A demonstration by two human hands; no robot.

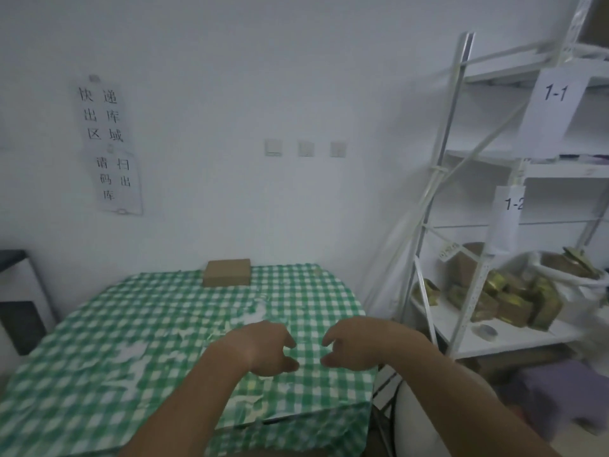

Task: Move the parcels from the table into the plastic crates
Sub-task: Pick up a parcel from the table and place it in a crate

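Observation:
One brown cardboard parcel [226,272] lies at the far edge of the table [99,341], against the wall. The table is covered by a green and white checked cloth. My left hand [267,349] and my right hand [352,347] hover side by side over the near right part of the table, a small gap between them. Both hold nothing, with fingers loosely curled and pointing toward each other. The parcel lies well beyond them. No plastic crate is in view.
A white metal shelf rack [461,199] stands at the right, labelled 1-1 and 1-2, with several brown parcels [514,298] and a tape roll [487,331] on a lower shelf. A dark and white cabinet [19,298] stands left of the table. Paper signs [108,146] hang on the wall.

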